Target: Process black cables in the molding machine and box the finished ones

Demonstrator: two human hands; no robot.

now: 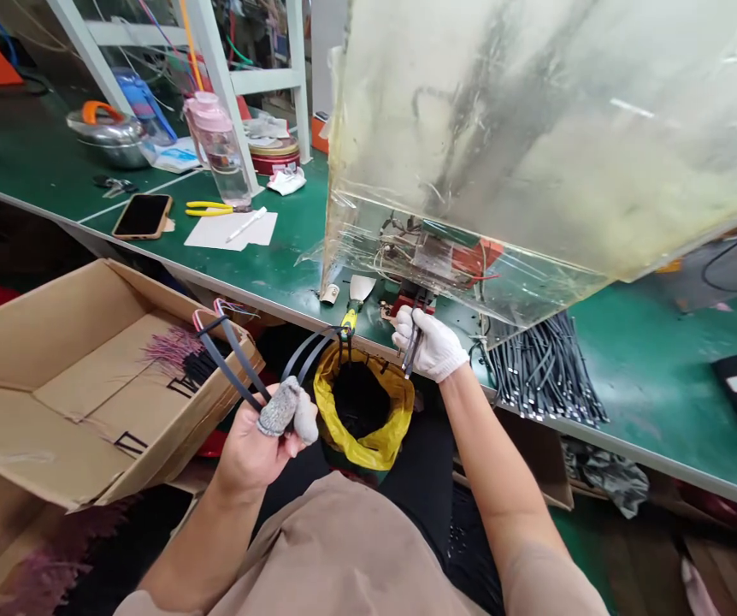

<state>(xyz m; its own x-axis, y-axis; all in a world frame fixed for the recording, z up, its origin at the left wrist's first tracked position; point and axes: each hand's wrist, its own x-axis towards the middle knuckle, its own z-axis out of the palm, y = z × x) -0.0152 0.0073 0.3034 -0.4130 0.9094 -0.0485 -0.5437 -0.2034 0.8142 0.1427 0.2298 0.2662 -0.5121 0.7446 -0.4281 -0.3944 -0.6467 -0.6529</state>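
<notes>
My left hand (264,436), with grey cloth covers on the thumb and a finger, is closed on a looped black flat cable (235,355). One end of it shows thin coloured wires near the carton. My right hand (431,344), in a white glove, pinches dark cable ends (413,349) just in front of a small red machine (415,301) at the bench edge. The machine sits partly behind a clear plastic cover (471,128). Below, between the hands, hangs a yellow bag (400,419) with a dark inside. A scraper (356,301) with a yellow-green handle lies left of the machine.
An open carton (79,316) with wired parts stands at left. Many black cables (545,372) lie in a bundle on the green bench (663,368) at right. Farther back are a phone (143,216), yellow-handled pliers (209,208), a pink-lidded bottle (218,145) and a metal pot (109,137).
</notes>
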